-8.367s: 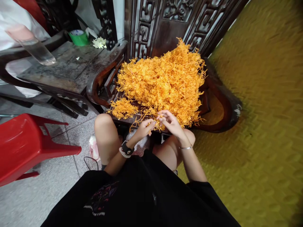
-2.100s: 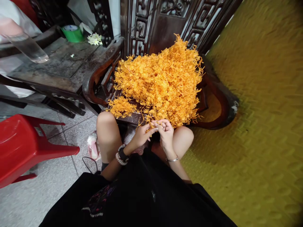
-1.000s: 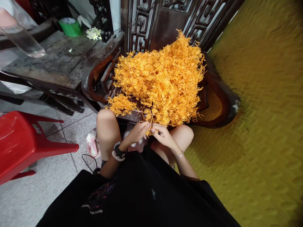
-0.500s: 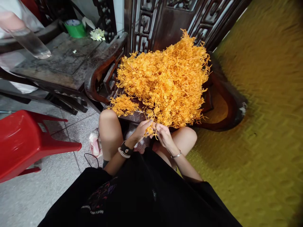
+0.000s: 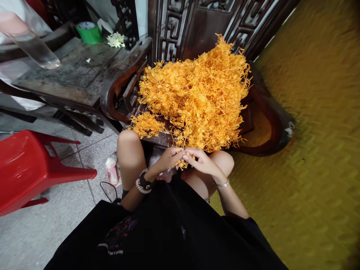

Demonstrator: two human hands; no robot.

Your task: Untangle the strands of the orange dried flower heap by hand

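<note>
Your left hand (image 5: 168, 159) and right hand (image 5: 201, 162) meet fingertip to fingertip over your knees, both pinched shut on one small orange plastic sprig (image 5: 182, 163), thin-stemmed and branching, which hangs just below the near edge of the heap. That heap, a large tangled mound of bright orange plastic sprigs (image 5: 197, 95), wiry and bristling in texture, fills the seat of one dark carved wooden armchair (image 5: 264, 112) with curved, glossy armrests and a fretwork back. A second, much smaller clump of orange sprigs (image 5: 146, 125) lies apart on the seat's front left corner. Your left wrist carries one black watch and one beaded bracelet (image 5: 142, 184); your right wrist carries one thin metal bangle (image 5: 222, 184). To your left stands a dark, worn wooden surface (image 5: 70, 75) bearing one green roll of tape (image 5: 89, 33), one clear glass tumbler (image 5: 35, 47) and one small cluster of white flowers (image 5: 116, 39). One red moulded plastic stool (image 5: 30, 168) sits on the grey speckled tile floor (image 5: 42, 232). A yellow woven mat (image 5: 315, 150) covers the right side.
</note>
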